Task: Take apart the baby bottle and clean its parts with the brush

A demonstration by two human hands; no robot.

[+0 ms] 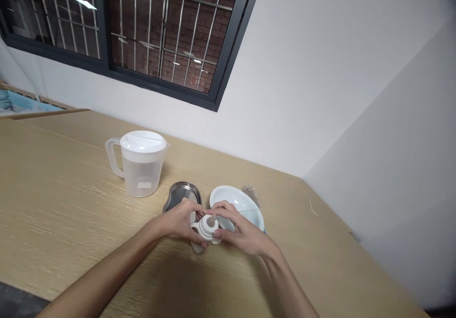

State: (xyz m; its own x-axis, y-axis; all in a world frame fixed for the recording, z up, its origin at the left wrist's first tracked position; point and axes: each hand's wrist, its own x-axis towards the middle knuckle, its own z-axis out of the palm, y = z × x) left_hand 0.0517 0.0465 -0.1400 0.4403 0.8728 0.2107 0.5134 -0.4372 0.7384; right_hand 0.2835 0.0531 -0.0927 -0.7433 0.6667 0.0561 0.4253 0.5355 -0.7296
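Forearms (116, 266), teat-topped bottle (205, 230) between left grip (181, 219) and right grip (245, 231)

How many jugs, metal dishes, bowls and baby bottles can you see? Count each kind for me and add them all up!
Lidded plastic jug: 1
Metal kidney dish: 1
White bowl: 1
Baby bottle, held in the left hand and right hand: 1
Total: 4
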